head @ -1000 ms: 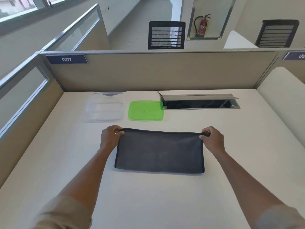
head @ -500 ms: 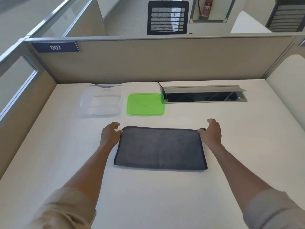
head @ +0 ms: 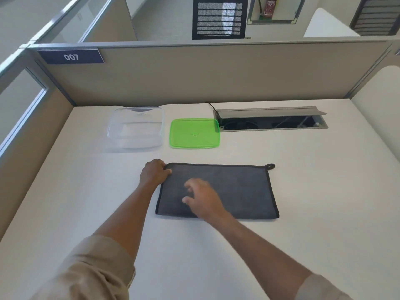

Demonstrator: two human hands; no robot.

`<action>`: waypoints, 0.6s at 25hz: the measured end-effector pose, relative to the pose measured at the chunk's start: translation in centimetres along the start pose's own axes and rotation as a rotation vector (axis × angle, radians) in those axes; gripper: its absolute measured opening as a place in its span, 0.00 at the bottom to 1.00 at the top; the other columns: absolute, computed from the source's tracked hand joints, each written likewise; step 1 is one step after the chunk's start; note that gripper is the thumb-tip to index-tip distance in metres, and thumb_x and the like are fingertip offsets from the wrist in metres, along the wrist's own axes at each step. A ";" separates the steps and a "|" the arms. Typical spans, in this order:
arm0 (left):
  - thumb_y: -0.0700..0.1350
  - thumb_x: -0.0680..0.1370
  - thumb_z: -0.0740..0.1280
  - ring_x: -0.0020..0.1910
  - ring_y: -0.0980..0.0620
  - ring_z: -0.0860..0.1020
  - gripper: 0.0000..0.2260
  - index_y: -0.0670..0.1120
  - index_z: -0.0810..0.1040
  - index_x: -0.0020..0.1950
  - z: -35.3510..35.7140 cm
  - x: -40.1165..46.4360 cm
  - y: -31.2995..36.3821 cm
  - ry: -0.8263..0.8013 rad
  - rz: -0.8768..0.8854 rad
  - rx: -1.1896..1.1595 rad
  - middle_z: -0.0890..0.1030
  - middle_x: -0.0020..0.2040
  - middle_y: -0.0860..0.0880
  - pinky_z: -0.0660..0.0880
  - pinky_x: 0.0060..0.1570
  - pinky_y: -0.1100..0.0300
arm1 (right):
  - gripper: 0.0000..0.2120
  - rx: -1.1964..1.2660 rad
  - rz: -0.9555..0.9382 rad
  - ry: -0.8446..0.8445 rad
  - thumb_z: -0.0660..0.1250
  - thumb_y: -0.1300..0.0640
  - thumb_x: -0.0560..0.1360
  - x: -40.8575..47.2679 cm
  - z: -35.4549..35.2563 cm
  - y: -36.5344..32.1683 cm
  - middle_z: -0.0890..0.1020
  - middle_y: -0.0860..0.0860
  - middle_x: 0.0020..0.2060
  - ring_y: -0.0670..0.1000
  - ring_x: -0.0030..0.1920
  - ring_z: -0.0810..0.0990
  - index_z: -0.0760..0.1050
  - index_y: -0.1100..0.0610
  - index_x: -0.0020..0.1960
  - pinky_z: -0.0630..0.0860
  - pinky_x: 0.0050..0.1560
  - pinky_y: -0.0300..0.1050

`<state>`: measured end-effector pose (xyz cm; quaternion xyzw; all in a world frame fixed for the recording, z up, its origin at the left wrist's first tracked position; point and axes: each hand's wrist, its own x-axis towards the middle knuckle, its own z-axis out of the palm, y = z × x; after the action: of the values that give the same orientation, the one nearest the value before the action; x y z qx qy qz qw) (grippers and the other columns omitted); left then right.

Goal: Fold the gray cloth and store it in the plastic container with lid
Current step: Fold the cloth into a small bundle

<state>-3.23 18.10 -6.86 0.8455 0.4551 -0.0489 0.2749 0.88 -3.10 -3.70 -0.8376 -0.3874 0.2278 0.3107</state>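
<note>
Left hand (head: pixel 154 172) pinches cloth (head: pixel 236 189) corner; right hand (head: pixel 202 199) hovers spread, blurred, beside it over the cloth. Risk: one-corner hold lets fold skew, too bulky for container (head: pixel 135 129).

**Colour and Pattern Findings**

The cloth (head: pixel 236 189) is plain dark gray with black edging and a black loop at one corner. The lid (head: pixel 194 133) is translucent bright green. The container (head: pixel 135 129) is clear and colourless. The desk (head: pixel 313 191) is off-white, unpatterned. The partition (head: pixel 205 74) is beige, gray-trimmed, bearing a navy plate (head: pixel 71 56) with white numerals "007". Both sleeves are tan. The chair back (head: pixel 219 17) is black with horizontal slats.
</note>
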 end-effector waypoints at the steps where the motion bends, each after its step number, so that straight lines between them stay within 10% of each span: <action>1: 0.52 0.72 0.73 0.54 0.41 0.79 0.14 0.45 0.81 0.52 0.0 0.0 0.0 -0.003 -0.015 0.014 0.82 0.54 0.43 0.74 0.49 0.54 | 0.17 -0.020 -0.026 -0.044 0.72 0.55 0.70 -0.2 1.6 -1.1 0.80 0.52 0.52 0.55 0.53 0.77 0.75 0.55 0.58 0.74 0.51 0.47; 10: 0.46 0.71 0.70 0.40 0.41 0.76 0.14 0.44 0.69 0.29 0.2 -0.1 -0.7 -0.059 -0.001 0.009 0.76 0.34 0.44 0.68 0.36 0.58 | 0.19 -0.480 -0.235 -0.047 0.74 0.52 0.71 -1.0 8.5 -3.2 0.78 0.53 0.48 0.55 0.46 0.77 0.72 0.57 0.56 0.75 0.43 0.49; 15: 0.43 0.71 0.70 0.42 0.43 0.74 0.08 0.47 0.71 0.37 0.2 -0.2 -1.2 -0.045 0.009 -0.091 0.78 0.39 0.45 0.69 0.40 0.56 | 0.06 -0.514 -0.246 0.000 0.68 0.59 0.75 -0.6 9.2 -3.9 0.79 0.51 0.41 0.52 0.38 0.78 0.74 0.56 0.51 0.74 0.34 0.46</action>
<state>-4.27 18.32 -7.49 0.8329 0.4466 -0.0458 0.3234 -7.19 1.54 -7.35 -0.8356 -0.5311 0.0829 0.1133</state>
